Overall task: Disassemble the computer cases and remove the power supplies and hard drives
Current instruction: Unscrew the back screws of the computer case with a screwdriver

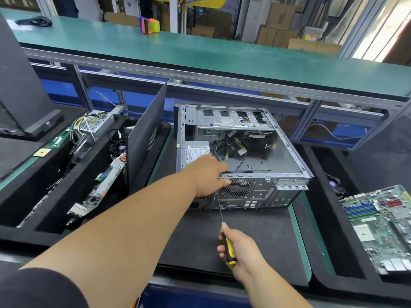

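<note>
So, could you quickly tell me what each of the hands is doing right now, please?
Left hand: grips the rear top edge of the computer case.
Right hand: holds the screwdriver, tip at the case's back panel.

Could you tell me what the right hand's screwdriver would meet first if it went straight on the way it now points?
Probably the computer case's rear panel: the screwdriver in the right hand aims its tip just below the fan grille, seemingly already touching, though depth is unclear.

A single wide-angle head camera looks forward and steeply down from the person's own position, close over the counter (255,230). It faces the opened computer case (240,156) centrally; the edges of the view bend outward.
</note>
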### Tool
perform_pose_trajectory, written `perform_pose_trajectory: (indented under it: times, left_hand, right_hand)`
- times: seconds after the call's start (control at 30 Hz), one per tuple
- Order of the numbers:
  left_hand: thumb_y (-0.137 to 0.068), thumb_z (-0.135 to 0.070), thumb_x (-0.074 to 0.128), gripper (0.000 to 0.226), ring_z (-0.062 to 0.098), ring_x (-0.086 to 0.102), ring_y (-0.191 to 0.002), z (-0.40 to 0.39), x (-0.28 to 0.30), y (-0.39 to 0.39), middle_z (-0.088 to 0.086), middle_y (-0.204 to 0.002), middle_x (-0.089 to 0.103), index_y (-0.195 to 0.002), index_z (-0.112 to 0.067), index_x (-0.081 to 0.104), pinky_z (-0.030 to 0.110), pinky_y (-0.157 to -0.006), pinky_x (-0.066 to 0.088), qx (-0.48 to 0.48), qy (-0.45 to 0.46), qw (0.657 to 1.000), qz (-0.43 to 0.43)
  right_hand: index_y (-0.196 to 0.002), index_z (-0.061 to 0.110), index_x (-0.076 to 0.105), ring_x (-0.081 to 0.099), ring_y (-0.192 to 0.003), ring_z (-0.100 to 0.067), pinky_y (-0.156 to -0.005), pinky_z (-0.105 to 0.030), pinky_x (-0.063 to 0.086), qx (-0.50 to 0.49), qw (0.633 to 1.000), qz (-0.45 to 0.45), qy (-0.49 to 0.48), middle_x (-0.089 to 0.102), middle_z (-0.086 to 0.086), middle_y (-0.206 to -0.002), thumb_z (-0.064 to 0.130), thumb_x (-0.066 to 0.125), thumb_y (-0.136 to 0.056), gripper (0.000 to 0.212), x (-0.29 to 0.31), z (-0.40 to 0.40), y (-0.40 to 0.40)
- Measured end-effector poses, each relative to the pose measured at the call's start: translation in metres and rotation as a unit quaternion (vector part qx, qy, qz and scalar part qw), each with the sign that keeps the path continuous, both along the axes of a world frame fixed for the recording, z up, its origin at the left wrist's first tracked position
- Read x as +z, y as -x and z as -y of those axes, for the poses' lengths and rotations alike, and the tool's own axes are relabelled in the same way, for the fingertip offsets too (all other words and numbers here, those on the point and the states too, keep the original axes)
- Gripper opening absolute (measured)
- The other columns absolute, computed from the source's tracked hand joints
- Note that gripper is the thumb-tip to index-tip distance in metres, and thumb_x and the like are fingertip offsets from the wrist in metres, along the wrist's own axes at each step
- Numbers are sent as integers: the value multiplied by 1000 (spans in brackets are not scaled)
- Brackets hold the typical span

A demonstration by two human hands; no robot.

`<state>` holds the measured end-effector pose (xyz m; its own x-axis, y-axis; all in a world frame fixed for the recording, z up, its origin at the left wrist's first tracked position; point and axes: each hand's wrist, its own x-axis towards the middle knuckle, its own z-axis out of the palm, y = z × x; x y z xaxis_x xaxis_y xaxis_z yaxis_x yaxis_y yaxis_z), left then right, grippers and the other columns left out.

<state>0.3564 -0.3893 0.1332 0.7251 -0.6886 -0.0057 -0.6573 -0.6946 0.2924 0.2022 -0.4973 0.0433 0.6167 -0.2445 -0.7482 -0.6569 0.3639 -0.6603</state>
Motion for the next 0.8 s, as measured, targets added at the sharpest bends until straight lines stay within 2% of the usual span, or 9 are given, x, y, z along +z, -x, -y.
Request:
perform_pose_trajectory:
  times: [0.07, 0.17, 0.3, 0.37, 0.53, 0.67, 0.8]
  left_hand:
    - [-96, -48, 52, 34, 17, 37, -100, 0, 0, 0, -2, -87, 44, -112, -18, 57, 32, -77, 33, 1, 1, 1000, 1]
    - [-96, -48, 53, 34, 17, 37, -98, 0, 0, 1, 0, -90, 45, -112, -19, 57, 31, -77, 33, 6, 5, 1000, -4]
    - [-96, -47, 53, 34, 17, 39, -100, 0, 1, 1, 0, -91, 48, -114, -19, 58, 32, -79, 34, 4, 1, 1000, -5]
    - [-96, -47, 53, 34, 17, 38, -99, 0, 2, 2, 1, -91, 50, -114, -19, 58, 32, -79, 36, 4, 1, 1000, -8]
    - [-96, -48, 54, 34, 19, 42, -100, 0, 3, 2, 3, -94, 51, -116, -20, 58, 32, -80, 38, 10, 0, 1000, -11]
    - [-96, -48, 54, 35, 20, 43, -100, 0, 3, 2, 2, -92, 49, -115, -20, 58, 32, -79, 38, 10, -1, 1000, -16]
    - [-96, -48, 54, 36, 19, 42, -100, 0, 3, 2, 4, -97, 50, -118, -20, 58, 32, -78, 35, 12, -4, 1000, -14]
  right_hand:
    - [-85, 12, 57, 48, -44, -12, -48, -25, 38, -2, 1000, 12, -4, 57, -1, -55, 33, 71, -91, 26, -1, -1, 1]
    - [-89, 9, 59, 46, -43, -12, -40, -23, 39, -54, 993, 16, -100, 57, -4, -61, 26, 74, -89, 23, 3, -5, 1]
    - [-96, 0, 66, 48, -47, -13, -43, -24, 40, -60, 982, 15, -179, 60, -9, -69, 36, 54, -100, 39, 5, -8, 3]
    - [-99, -4, 68, 51, -50, -14, -45, -24, 43, -62, 981, 18, -181, 62, -11, -71, 33, 49, -103, 41, 4, -6, 4]
    - [-99, -1, 71, 61, -55, -19, -49, -29, 51, -47, 990, 10, -130, 67, -11, -74, 32, 61, -97, 35, 2, -2, 3]
    - [-92, 3, 66, 56, -48, -16, -43, -26, 46, -41, 992, 6, -121, 63, -7, -68, 31, 70, -91, 28, 0, -4, 1]
    - [-90, 5, 62, 50, -46, -14, -43, -26, 44, -39, 985, 20, -166, 60, -8, -68, 28, 69, -93, 25, 2, -6, 1]
